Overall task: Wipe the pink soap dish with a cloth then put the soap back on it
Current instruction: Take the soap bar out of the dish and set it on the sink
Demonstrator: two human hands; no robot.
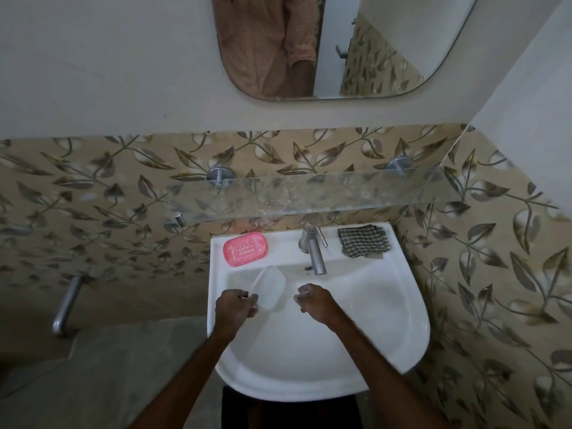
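Observation:
The pink soap dish (245, 249) lies on the back left rim of the white sink (408, 323), with no soap visible on it. A dark checked cloth (362, 240) lies crumpled on the back right rim. Over the basin, my left hand (235, 311) grips the lower edge of a translucent white oval piece (268, 286) about the size of the dish; whether it is soap or a lid is unclear. My right hand (315, 301) hovers beside it with fingers curled downward. A pale spot shows at the fingertips, and what they hold is hidden.
A steel tap (313, 246) stands at the back centre of the sink between dish and cloth. A glass shelf (309, 193) juts out above the sink, under a mirror (340, 44). A steel pipe (66, 305) sticks out of the tiled wall at left.

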